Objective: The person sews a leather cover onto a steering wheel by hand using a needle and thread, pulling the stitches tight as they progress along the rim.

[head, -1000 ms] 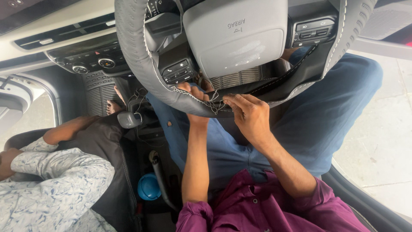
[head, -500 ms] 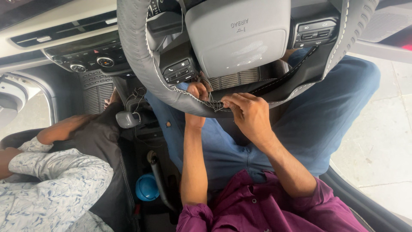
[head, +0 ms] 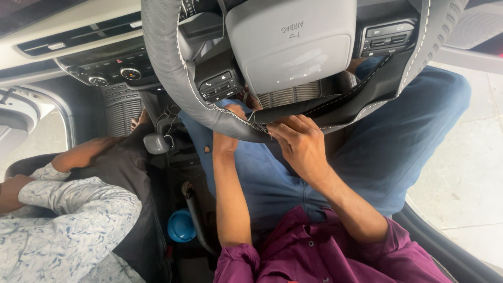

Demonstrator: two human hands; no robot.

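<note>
From the head camera, the steering wheel (head: 293, 57) fills the top of the picture, its grey centre pad facing the viewer and its rim curving down to a low point just above the person's lap. A dark cover (head: 335, 107) with pale stitching wraps that rim; along the bottom its open seam runs left to right, rising toward the right spoke.

The right hand (head: 303, 144) sits just under the lowest part of the wheel, fingers bent and pressed together on the seam edge of the cover, pinching it. The left hand (head: 230, 133) reaches up from below to the wheel's bottom left, its fingers tucked behind the rim; whether they are closed on anything cannot be told. A thin thread (head: 253, 112) shows between the two hands, right against the rim.

Below the wheel lie blue trousers (head: 272, 183) and purple sleeves (head: 314, 257), leaving little room between rim and lap. Left of the wheel, the centre console holds a blue cap-like thing (head: 181, 226) low down, beside a dark lever (head: 195, 215). Further left sits another person in a patterned shirt (head: 68, 225). Right of the wheel, the open door shows pale ground (head: 461, 178).
</note>
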